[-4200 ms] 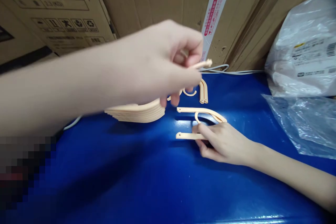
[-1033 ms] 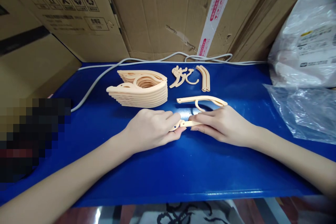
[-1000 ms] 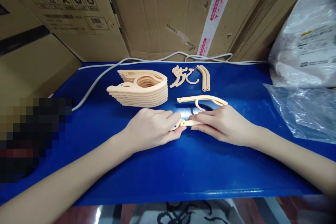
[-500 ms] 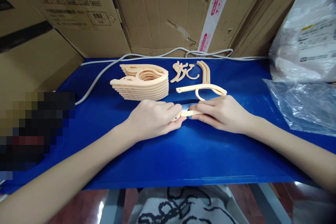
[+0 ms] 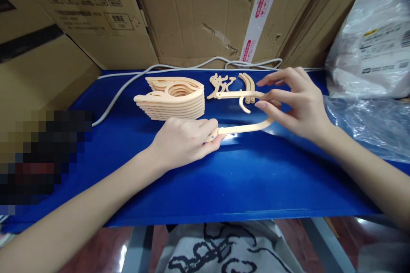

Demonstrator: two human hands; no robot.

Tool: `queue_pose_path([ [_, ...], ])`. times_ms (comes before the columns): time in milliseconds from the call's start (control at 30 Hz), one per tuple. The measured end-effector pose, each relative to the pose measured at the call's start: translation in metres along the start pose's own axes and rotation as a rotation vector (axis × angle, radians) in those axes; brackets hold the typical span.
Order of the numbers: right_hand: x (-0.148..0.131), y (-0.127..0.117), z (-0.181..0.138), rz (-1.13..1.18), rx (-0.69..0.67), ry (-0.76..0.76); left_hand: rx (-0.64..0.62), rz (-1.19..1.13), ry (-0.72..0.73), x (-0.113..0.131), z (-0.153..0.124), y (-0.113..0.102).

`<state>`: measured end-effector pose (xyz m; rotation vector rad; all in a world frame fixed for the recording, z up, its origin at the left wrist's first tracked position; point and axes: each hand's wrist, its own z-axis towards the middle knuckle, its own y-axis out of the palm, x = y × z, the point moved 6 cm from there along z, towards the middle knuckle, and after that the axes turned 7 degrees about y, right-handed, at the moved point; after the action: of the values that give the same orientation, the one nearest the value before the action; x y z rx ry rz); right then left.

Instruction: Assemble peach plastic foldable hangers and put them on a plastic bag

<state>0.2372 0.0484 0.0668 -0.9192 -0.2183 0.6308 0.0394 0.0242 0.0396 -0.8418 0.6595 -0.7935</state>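
Observation:
My left hand is closed round one end of a beige plastic folding clothes hanger, with a small holed tip showing beside the fingers. From there a slim arm runs right and curves up beneath my right hand. That hand pinches around the bend with thumb and fingers, its index finger lifted away. A second beige arm with a curved hook reaches left from the same fingers; they hide how the arms join. Left of it lies a neat stack of folded beige hangers.
Loose beige hooks and a few curved arms lie behind the hanger on the blue table. A white cable runs along the back by cardboard boxes. Clear plastic packaging covers the right side.
My right hand has moved away from my left, up and to the right, uncovering the lower arm. The hooked arm has shifted toward the back. My left hand keeps its hold.

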Motion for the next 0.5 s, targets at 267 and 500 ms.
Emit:
queue_pose_path([
  [267,0.013,0.028,-0.004,0.104,-0.289,0.007,0.003,0.039,0.027,0.001,-0.001,0.0],
  [500,0.016,0.03,-0.006,0.014,-0.389,0.02,-0.128,-0.178,0.163,0.014,0.001,0.004],
])
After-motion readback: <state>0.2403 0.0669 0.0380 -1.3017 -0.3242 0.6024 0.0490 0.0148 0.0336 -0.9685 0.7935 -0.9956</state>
